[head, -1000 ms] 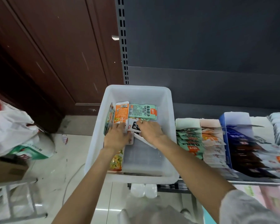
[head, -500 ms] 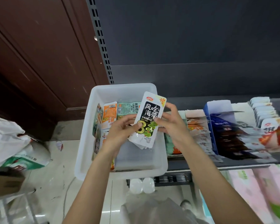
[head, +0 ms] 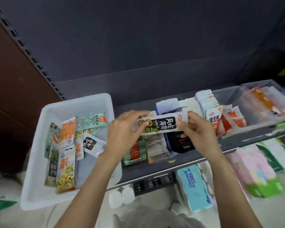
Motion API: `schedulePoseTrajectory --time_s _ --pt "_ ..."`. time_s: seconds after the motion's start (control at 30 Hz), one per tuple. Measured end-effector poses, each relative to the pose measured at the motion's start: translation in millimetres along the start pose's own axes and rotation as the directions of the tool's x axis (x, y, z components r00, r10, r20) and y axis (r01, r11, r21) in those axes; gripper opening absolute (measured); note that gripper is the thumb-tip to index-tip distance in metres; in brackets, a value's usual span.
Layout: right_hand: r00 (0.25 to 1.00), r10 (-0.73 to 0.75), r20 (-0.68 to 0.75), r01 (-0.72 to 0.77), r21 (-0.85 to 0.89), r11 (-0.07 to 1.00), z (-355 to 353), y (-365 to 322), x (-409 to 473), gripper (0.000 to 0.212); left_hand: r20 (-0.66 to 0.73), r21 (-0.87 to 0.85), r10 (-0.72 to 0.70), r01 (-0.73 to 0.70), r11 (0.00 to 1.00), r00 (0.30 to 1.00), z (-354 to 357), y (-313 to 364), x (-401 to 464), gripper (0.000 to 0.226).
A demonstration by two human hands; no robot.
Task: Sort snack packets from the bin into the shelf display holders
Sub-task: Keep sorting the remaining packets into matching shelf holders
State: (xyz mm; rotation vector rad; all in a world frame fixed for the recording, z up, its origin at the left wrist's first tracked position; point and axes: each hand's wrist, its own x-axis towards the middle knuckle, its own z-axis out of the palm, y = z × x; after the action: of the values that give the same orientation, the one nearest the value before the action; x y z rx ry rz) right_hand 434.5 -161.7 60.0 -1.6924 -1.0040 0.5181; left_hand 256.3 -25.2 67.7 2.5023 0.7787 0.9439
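Both the left hand [head: 123, 127] and right hand [head: 198, 129] pinch the black-and-white seaweed packet [head: 161, 125] by its ends, fingers curled, mid-frame above the blue holder [head: 169, 105]; held sideways, it risks landing in the wrong row.

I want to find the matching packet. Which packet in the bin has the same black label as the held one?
The small white packet with a black label, near the middle of the white bin. Its neighbours are orange, green or yellow. The held packet is between both hands.
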Motion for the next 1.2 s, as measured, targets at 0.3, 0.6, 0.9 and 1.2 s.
schedulePoseTrajectory --time_s 0.3,0.6,0.9,1.2 --pt "0.858 -0.048 -0.511 -0.061 -0.194 0.979 -118 56 6 0.014 0.343 0.161 -0.05 -0.006 0.987 0.938 111 62 37 0.038" --pt "0.912 -0.41 0.013 0.258 -0.796 0.548 -99 72 59 0.033 0.315 0.289 -0.006 -0.09 0.953 0.949 171 87 35 0.016" --pt "0.914 -0.178 0.364 0.402 -0.759 0.512 -87 97 57 0.029 0.231 0.272 0.056 -0.119 0.955 0.971 174 79 28 0.014" --pt "0.886 -0.433 0.166 0.461 -0.412 0.786 -70 29 36 0.032 -0.206 0.169 -0.052 0.088 0.982 0.977 80 55 -21 0.021"
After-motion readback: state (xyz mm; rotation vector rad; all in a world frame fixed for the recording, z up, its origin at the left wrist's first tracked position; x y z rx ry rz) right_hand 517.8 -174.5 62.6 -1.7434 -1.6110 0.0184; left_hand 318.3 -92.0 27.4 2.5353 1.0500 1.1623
